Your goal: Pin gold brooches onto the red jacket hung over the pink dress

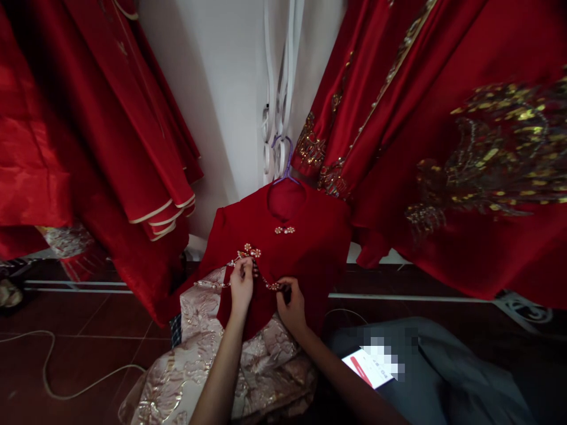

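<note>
A red garment [316, 236] hangs in front of me on a purple hanger [287, 168], with a jeweled clasp [284, 230] below its round neckline. Across its front runs a beaded chain [266, 283] with flower-shaped ornaments [249, 251]. My left hand [241, 283] pinches the chain just under the ornaments. To the right, my right hand [292, 304] has its thumb and fingers closed on another part of the chain. Whether the chain is fastened to the garment, I cannot tell. Pale brocade fabric [177, 372] with a raised pattern lies beneath my forearms.
Red garments with light piping [146, 147] hang at the left, and red garments with gold embroidery [491, 153] at the right. White scrolled metalwork [279, 88] stands behind the hanger. A lit phone [365, 366] rests on dark cloth at lower right. A cable [48, 366] crosses the tiled floor.
</note>
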A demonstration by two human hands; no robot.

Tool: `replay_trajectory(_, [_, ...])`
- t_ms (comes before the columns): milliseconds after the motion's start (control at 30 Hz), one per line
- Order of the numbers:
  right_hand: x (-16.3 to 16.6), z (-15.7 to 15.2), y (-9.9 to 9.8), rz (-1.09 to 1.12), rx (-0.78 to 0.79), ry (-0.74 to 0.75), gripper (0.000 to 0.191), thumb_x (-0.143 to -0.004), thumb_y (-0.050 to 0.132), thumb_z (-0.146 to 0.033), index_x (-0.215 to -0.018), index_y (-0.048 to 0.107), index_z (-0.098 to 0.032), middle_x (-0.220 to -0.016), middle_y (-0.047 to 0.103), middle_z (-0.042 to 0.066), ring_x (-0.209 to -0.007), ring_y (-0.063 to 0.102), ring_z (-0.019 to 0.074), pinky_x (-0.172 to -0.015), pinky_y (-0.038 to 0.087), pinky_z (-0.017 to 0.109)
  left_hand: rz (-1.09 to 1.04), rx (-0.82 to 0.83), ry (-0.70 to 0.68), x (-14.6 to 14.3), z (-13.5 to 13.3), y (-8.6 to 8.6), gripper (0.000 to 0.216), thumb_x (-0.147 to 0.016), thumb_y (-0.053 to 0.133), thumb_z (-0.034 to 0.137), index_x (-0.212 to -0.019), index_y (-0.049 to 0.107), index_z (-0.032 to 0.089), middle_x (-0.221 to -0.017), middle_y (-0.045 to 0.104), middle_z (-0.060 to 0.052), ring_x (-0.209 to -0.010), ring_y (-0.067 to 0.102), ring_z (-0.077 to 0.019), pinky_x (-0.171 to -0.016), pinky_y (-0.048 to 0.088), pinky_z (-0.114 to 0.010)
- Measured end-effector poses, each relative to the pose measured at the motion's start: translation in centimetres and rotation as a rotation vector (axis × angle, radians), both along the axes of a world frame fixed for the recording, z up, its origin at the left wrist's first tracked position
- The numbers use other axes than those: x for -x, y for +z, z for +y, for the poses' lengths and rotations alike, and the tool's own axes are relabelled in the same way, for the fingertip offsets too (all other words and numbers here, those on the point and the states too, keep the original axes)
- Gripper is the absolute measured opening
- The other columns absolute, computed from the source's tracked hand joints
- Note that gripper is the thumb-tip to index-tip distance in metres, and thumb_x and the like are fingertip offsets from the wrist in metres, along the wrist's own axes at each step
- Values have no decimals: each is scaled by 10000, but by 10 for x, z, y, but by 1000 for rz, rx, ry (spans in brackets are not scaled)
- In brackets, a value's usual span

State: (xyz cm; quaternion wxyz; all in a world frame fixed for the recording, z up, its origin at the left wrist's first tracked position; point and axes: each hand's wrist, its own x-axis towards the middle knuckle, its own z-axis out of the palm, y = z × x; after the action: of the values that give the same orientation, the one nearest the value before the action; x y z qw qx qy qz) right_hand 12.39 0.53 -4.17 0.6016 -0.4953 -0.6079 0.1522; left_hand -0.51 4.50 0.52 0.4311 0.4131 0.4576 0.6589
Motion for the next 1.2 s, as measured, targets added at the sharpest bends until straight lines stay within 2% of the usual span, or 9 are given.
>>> replay_trajectory(67, [0,0,0,-2,3,-1,232,-713,452,-102,-922,510,-186,-801,564,27,-726,537,150,-685,453,282,-145,29,-10,-1,11,6,293,-713,641,409,-848,640,149,-838,656,-44,-736,610,-127,-660,486,-230])
replay_trajectory(200, [-1,0,0,-12,16,-1,236,-712,455,-102,-924,510,-189,-799,566,28,-726,541,152,-683,453,283,-423,79,-66,-7,14,11,293,-645,712,372,-800,638,135,-820,663,-47,-755,616,-122,-741,471,-251])
replay_trajectory(400, [-1,1,-2,-9,24,12,231,-716,452,-100,-922,509,-189,-808,570,29,-742,547,156,-692,450,287,-611,89,-128,-12,8,15,270,-657,727,286,-898,665,181,-986,676,-50,-892,626,-120,-878,431,-281])
replay_trajectory(567, [-1,1,0,-14,29,18,218,-717,448,-99,-904,511,-191,-799,569,25,-733,542,155,-688,449,283,-636,95,-137,-14,14,19,247,-678,715,271,-901,689,167,-1033,676,-81,-899,635,-126,-874,437,-273])
replay_trajectory(833, [-1,0,1,-9,30,21,217,-718,445,-97,-904,509,-191,-808,572,30,-739,546,158,-688,449,287,-564,114,13,-17,20,20,151,-690,664,235,-789,702,129,-946,699,-88,-824,651,-125,-797,477,-248])
replay_trajectory(1000, [-1,1,0,-12,29,28,216,-717,446,-97,-900,509,-192,-799,568,26,-725,544,155,-684,448,285,-506,136,77,-18,17,16,173,-666,678,221,-815,689,133,-873,700,-54,-758,640,-99,-735,478,-213])
replay_trajectory(1033, [-1,1,0,-11,28,29,216,-716,446,-97,-899,509,-193,-799,567,25,-727,544,155,-686,448,285,-501,137,40,-19,15,18,200,-673,677,248,-841,685,138,-877,696,-52,-754,638,-98,-715,478,-208])
replay_trajectory(1100, [-1,1,1,-7,30,27,218,-714,446,-95,-898,508,-195,-798,568,24,-731,545,157,-690,447,286,-459,148,-123,-22,12,25,279,-712,648,350,-898,674,145,-881,688,-62,-729,634,-104,-654,473,-203])
replay_trajectory(1200, [-1,1,1,-7,42,20,220,-712,445,-93,-897,506,-196,-795,568,22,-731,543,157,-689,444,285,-231,94,-350,-27,14,47,380,-747,592,464,-952,653,149,-826,672,-67,-659,611,-111,-571,450,-203])
